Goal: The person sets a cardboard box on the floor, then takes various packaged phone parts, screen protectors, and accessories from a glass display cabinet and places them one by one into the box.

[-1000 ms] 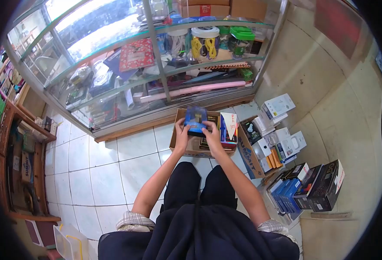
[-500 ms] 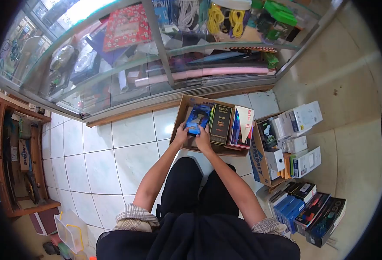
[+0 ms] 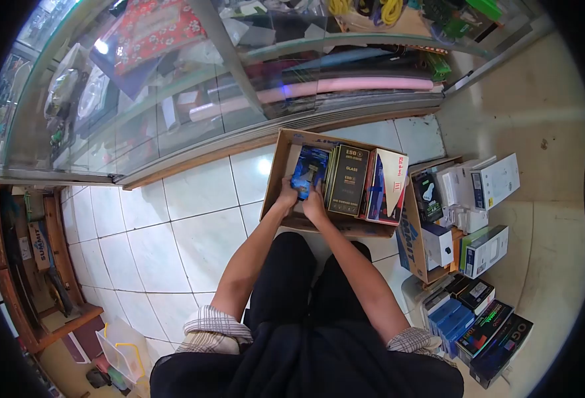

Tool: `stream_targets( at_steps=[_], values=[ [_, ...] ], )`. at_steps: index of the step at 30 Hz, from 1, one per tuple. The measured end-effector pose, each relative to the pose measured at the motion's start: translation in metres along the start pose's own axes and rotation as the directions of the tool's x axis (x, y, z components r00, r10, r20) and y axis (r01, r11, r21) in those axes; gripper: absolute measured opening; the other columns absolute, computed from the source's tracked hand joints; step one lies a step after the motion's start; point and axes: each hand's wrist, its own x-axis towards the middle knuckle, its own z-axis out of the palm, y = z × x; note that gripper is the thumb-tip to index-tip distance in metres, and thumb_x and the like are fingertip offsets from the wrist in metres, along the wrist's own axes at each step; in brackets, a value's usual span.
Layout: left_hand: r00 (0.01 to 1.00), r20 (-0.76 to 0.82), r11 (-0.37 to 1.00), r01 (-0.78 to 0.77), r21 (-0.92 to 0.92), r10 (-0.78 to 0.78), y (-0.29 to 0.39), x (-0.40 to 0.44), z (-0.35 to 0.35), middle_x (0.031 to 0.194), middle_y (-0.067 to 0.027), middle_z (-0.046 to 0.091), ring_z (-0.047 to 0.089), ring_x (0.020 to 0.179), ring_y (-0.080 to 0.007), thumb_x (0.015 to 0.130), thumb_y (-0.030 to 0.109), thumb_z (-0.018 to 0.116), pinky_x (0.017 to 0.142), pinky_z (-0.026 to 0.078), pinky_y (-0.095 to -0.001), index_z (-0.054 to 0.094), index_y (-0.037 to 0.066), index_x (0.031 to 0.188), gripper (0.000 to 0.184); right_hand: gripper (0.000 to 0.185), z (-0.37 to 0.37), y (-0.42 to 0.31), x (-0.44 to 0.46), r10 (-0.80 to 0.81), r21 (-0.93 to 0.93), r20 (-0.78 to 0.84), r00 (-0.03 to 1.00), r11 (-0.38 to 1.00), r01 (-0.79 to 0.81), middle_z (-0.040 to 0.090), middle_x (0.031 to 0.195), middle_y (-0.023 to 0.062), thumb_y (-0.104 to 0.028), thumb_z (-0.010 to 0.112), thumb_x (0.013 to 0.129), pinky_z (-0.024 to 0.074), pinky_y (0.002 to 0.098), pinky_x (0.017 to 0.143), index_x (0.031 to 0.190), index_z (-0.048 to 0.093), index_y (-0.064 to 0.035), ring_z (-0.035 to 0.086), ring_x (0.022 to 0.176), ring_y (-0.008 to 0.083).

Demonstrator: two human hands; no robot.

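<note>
Watching remotely, I saw the left hand (image 3: 287,194) and right hand (image 3: 314,204) flanking a blue pack (image 3: 309,170), grip holding its near end, long axis pointing forward.

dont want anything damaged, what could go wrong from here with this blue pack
The flat blue rectangular pack, held at its near end by the left hand and right hand, might slip or tilt. It could also scrape the black, gold-lettered rectangular box close beside it in the open brown cardboard carton.
</note>
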Motion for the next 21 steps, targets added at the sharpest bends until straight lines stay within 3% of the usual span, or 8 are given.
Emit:
stream_targets(
  at_steps=[1, 2, 5, 10, 13, 15, 16, 21],
  values=[
    [0.998, 0.052, 0.998, 0.014, 0.060, -0.017, -0.007, 0.008, -0.002, 0.112, -0.0117, 0.050, 0.050, 0.098, -0.0180, 0.087, 0.011, 0.044, 0.078, 0.043, -0.0279, 0.035, 0.007, 0.126, 0.040, 0.063, 0.000, -0.007, 0.003, -0.013, -0.196, 0.023, 1.000, 0.981, 0.017, 0.012, 0.138, 0.0301, 0.000, 0.053, 0.069, 0.0196, 0.0366, 0.106, 0.127, 0.031, 0.0105, 0.017, 0.128, 0.0424],
    [0.979, 0.130, 0.955, 0.116, 0.272, -0.156, -0.022, 0.027, -0.010, 0.114, -0.0127, 0.050, 0.047, 0.102, -0.0200, 0.089, 0.022, 0.041, 0.087, 0.038, -0.0318, 0.039, 0.005, 0.125, 0.040, 0.059, -0.003, -0.011, 0.004, 0.058, -0.163, 0.080, 0.995, 0.986, -0.044, 0.013, 0.140, 0.0265, -0.005, 0.052, 0.075, 0.0188, 0.0345, 0.106, 0.127, 0.030, 0.0112, 0.015, 0.130, 0.0384],
    [0.972, 0.197, 0.977, 0.093, 0.191, -0.131, -0.004, 0.009, -0.001, 0.120, -0.0141, 0.047, 0.044, 0.109, -0.0225, 0.092, 0.029, 0.033, 0.093, 0.033, -0.0345, 0.039, 0.004, 0.127, 0.043, 0.051, 0.004, 0.000, 0.014, 0.167, -0.031, 0.043, 0.985, 0.986, -0.166, 0.018, 0.138, 0.0268, -0.003, 0.047, 0.075, 0.0236, 0.0338, 0.104, 0.124, 0.039, 0.0074, 0.026, 0.127, 0.0346],
    [0.996, 0.086, 0.997, 0.001, 0.082, -0.008, 0.009, 0.001, 0.005, 0.128, -0.0169, 0.041, 0.035, 0.121, -0.0244, 0.092, 0.033, 0.032, 0.098, 0.028, -0.0325, 0.031, 0.004, 0.132, 0.049, 0.048, -0.011, 0.004, 0.007, 0.134, -0.034, 0.105, 0.985, 0.991, -0.131, 0.023, 0.139, 0.0221, -0.005, 0.041, 0.079, 0.0255, 0.0328, 0.103, 0.125, 0.037, 0.0061, 0.027, 0.126, 0.0343],
    [0.955, 0.142, 0.922, -0.291, 0.256, 0.262, 0.039, -0.020, 0.002, 0.129, -0.0183, 0.040, 0.035, 0.122, -0.0249, 0.093, 0.032, 0.034, 0.100, 0.026, -0.0335, 0.030, 0.002, 0.132, 0.050, 0.048, -0.035, -0.015, -0.007, -0.218, 0.293, -0.050, 0.975, 0.930, 0.223, 0.028, 0.135, 0.0242, -0.003, 0.044, 0.079, 0.0266, 0.0352, 0.102, 0.126, 0.039, 0.0039, 0.029, 0.125, 0.0350],
    [0.794, 0.190, 0.773, -0.607, 0.185, 0.578, 0.082, -0.061, 0.003, 0.131, -0.0179, 0.038, 0.032, 0.124, -0.0258, 0.092, 0.028, 0.039, 0.102, 0.023, -0.0336, 0.030, 0.003, 0.132, 0.048, 0.048, -0.077, -0.043, -0.026, -0.328, 0.277, -0.191, 0.925, 0.886, 0.372, 0.037, 0.131, 0.0201, 0.000, 0.046, 0.078, 0.0282, 0.0341, 0.101, 0.126, 0.038, 0.0009, 0.032, 0.124, 0.0325],
    [0.779, 0.193, 0.758, -0.626, 0.184, 0.597, 0.107, -0.083, 0.005, 0.131, -0.0179, 0.038, 0.032, 0.124, -0.0258, 0.092, 0.028, 0.039, 0.102, 0.023, -0.0336, 0.030, 0.003, 0.132, 0.048, 0.048, -0.099, -0.054, -0.034, -0.393, 0.322, -0.263, 0.881, 0.825, 0.465, 0.039, 0.131, 0.0187, 0.001, 0.047, 0.079, 0.0288, 0.0340, 0.100, 0.126, 0.039, -0.0003, 0.033, 0.124, 0.0315],
    [0.336, 0.317, 0.297, -0.940, 0.166, 0.887, 0.232, -0.187, 0.030, 0.135, -0.0147, 0.033, 0.026, 0.128, -0.0274, 0.087, 0.018, 0.049, 0.105, 0.018, -0.0336, 0.030, 0.003, 0.131, 0.051, 0.044, -0.239, -0.157, -0.097, -0.566, 0.213, -0.508, 0.649, 0.648, 0.731, 0.040, 0.127, 0.0162, 0.000, 0.049, 0.081, 0.0303, 0.0350, 0.098, 0.124, 0.042, -0.0029, 0.038, 0.119, 0.0299]
  ],
)
